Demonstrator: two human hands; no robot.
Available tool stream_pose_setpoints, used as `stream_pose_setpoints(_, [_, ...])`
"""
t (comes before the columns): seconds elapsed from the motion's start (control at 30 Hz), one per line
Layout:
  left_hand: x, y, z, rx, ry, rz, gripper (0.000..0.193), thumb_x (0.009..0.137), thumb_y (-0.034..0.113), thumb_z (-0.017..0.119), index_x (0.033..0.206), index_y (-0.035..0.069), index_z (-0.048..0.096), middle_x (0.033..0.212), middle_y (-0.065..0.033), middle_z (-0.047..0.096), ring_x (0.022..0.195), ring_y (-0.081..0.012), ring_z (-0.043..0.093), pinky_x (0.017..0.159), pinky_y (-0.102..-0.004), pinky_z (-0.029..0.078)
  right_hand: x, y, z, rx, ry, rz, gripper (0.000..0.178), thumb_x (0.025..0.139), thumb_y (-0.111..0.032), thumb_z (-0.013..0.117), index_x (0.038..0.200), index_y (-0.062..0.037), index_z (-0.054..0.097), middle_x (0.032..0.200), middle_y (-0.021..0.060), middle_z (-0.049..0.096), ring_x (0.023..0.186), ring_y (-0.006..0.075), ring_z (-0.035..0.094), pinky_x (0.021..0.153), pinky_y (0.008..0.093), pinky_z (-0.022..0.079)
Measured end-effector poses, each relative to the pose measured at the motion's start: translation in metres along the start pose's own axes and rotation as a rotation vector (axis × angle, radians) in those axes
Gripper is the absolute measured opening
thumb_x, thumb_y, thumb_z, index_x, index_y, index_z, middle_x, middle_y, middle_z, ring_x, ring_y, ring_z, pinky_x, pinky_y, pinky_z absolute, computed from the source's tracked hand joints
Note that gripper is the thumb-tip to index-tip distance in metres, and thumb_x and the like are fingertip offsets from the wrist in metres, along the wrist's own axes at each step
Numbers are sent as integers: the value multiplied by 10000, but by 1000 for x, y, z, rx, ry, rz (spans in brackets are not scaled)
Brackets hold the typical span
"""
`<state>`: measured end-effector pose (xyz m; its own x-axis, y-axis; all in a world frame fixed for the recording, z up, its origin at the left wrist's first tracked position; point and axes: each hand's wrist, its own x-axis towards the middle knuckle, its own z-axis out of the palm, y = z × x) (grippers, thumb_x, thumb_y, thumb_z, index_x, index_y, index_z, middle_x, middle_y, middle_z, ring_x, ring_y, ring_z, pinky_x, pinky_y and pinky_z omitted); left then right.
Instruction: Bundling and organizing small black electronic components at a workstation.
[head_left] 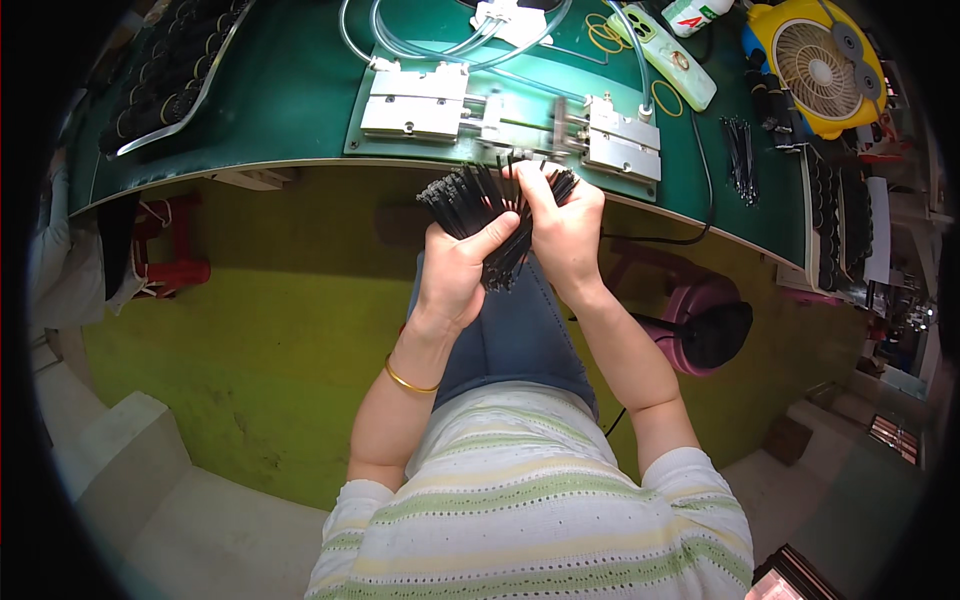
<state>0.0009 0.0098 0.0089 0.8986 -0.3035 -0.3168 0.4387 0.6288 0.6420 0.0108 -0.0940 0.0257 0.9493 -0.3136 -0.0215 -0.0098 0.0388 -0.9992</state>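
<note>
A thick bundle of thin black wires (462, 203) fans out over my lap, just off the table's front edge. My left hand (460, 265) is wrapped round it, thumb across the top. Close beside it my right hand (568, 235) is closed, with its thumb and forefinger at the upper ends of some wires; which strands they pinch is hard to make out. Directly beyond the fingertips stands a metal clamping fixture with a left silver block (415, 105) and a right silver block (625, 140). Its middle part looks blurred.
Clear air hoses (480, 60) run from the fixture over the green table (270, 100). At the right lie a phone (668, 58), a yellow fan (815, 70) and more black wires (740, 160). Black coiled bundles in a tray (170, 85) sit far left. A pink stool (700, 310) stands below.
</note>
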Motion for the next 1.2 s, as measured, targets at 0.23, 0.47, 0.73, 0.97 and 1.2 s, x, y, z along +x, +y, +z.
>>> stream_pose_setpoints(0.23, [3,0,-1,4,-20,2,126,782,-6,578,908,-12,574,804,-62,593,651,-128,570,574,-257,493,3,5,0,61,30,48,165,818,-104,562,715,19,604,622,25,588,530,49,502,485,193,397])
stream_pose_setpoints(0.47, [1,0,2,-62,-2,-29,121,783,-5,575,904,-11,574,790,-64,595,651,-130,573,587,-258,492,3,-2,1,101,63,148,182,817,-142,577,710,4,602,561,17,546,459,45,469,407,202,378])
stream_pose_setpoints(0.73, [-2,0,-1,-30,-42,-17,92,780,-5,575,871,-13,564,775,-72,590,640,-145,577,574,-274,498,-3,-7,3,-1,1,26,198,823,-155,568,729,12,619,551,-18,514,468,36,451,420,197,368])
stream_pose_setpoints(0.97, [-1,-1,1,-31,15,-28,84,774,-7,583,854,-17,560,763,-74,589,629,-149,578,564,-275,501,0,1,1,8,44,73,188,819,-135,557,745,23,626,556,-12,525,471,45,469,431,192,380])
stream_pose_setpoints(1.2, [2,-4,0,-48,6,-30,86,777,-4,585,859,-12,562,774,-74,594,647,-148,586,576,-270,507,2,3,0,82,45,125,192,818,-136,558,743,28,622,564,7,540,442,56,476,401,195,385])
